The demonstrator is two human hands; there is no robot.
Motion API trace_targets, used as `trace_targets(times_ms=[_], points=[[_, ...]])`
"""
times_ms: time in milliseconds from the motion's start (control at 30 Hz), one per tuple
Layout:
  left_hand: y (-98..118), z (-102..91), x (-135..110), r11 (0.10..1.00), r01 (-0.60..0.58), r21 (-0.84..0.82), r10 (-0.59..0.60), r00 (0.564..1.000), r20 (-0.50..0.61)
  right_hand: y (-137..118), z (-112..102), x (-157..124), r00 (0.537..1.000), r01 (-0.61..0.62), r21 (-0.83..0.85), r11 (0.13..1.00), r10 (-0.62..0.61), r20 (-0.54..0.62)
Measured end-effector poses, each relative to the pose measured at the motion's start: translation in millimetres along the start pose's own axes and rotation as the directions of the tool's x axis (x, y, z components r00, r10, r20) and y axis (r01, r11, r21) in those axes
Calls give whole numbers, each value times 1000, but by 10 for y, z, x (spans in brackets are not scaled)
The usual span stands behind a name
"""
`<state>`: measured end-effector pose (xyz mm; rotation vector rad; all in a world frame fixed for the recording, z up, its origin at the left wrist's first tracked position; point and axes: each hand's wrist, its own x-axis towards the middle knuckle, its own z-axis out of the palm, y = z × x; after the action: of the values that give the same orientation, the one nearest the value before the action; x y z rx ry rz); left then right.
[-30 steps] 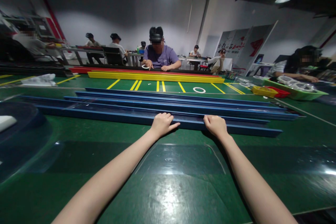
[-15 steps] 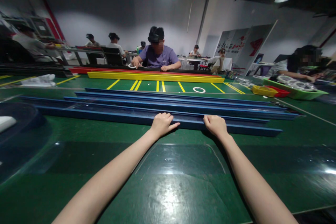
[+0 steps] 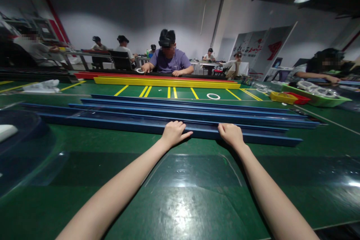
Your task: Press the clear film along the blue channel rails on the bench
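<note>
A long blue channel [image 3: 112, 124] with raised side walls lies across the green table in front of me. My left hand [image 3: 173, 133] is closed over its near wall, fingers curled inside and thumb stretched along the front. To its right, my right hand [image 3: 232, 134] grips the same wall, with most of its fingers hidden behind the knuckles. The channel rests on the table between and beyond both hands. More blue channels [image 3: 191, 109] lie roughly parallel just behind it.
Clear film [image 3: 92, 167] lies on the table before me; a dark blue rounded object [image 3: 24, 135] sits left. Yellow [image 3: 165, 82] and red channels [image 3: 84, 75] lie farther back, near a seated co-worker [image 3: 170, 60]. A green tray [image 3: 323, 102] and yellow bin [image 3: 284, 98] stand right.
My hands and the blue channel have not visibly moved. The co-worker opposite has shifted a hand slightly at a white ring. At far right, a co-worker's hand now has a blue strip by it.
</note>
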<state>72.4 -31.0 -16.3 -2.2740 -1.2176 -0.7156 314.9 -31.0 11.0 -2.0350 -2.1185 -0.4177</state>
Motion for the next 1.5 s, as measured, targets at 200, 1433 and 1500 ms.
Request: trace_targets(times_ms=[200,1433,1500], points=[[-2,-7,-1,999,9,-31,-8,1000,12,-10,-14,1,1000,-4,7,1000,4,13],[6,-13,2,1000,6,-18,-6,1000,16,-13,-15,-5,1000,0,-15,1000,1,16],[7,-17,3,1000,6,-16,-6,1000,20,-23,-24,-7,1000,-2,-21,1000,2,21]])
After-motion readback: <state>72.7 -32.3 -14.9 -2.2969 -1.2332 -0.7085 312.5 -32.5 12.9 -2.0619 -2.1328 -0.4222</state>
